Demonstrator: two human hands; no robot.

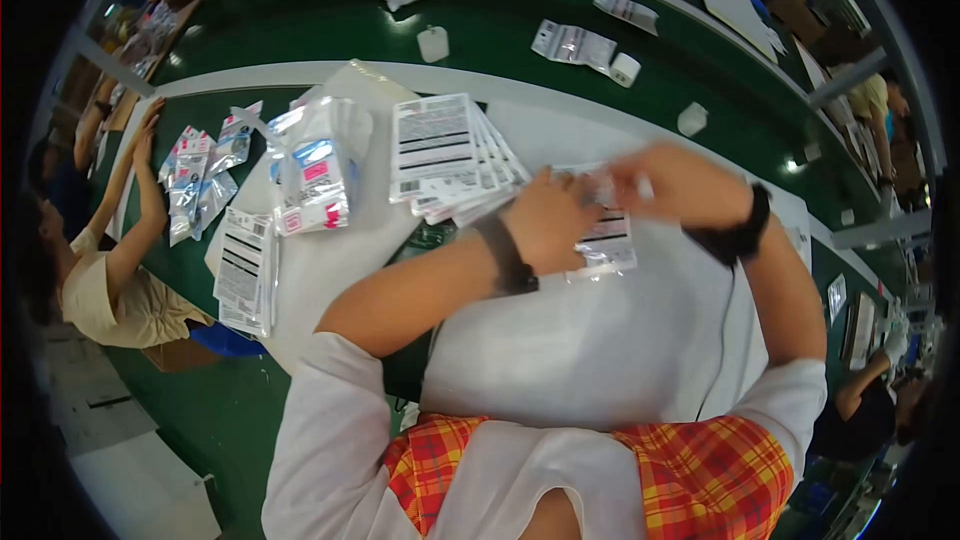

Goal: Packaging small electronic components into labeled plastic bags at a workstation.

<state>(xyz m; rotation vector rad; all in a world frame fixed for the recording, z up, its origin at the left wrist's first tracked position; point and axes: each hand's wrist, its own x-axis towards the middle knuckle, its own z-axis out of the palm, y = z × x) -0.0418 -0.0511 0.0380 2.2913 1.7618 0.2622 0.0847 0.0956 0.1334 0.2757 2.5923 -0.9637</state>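
Note:
A flat silver-and-white printed pouch (607, 245) lies on the white work surface in front of me. My left hand (552, 222) is at the pouch's left side, its fingers curled and closed on the upper part. Over the pouch's top edge is my right hand (685, 185), its fingers smeared by motion, so what they hold cannot be made out. Left of my hands, a fanned stack of white printed cards (435, 150) rests on the surface. A heap of clear and blue pouches with pink labels (315, 175) sits further left.
Another pile of printed cards (243, 270) lies at the left edge, near blue-silver pouches (195, 175). A green conveyor belt (490, 20) crosses the far side, carrying loose pouches (575, 45) and white pieces (433, 44). A co-worker's arm (150, 190) reaches in at left.

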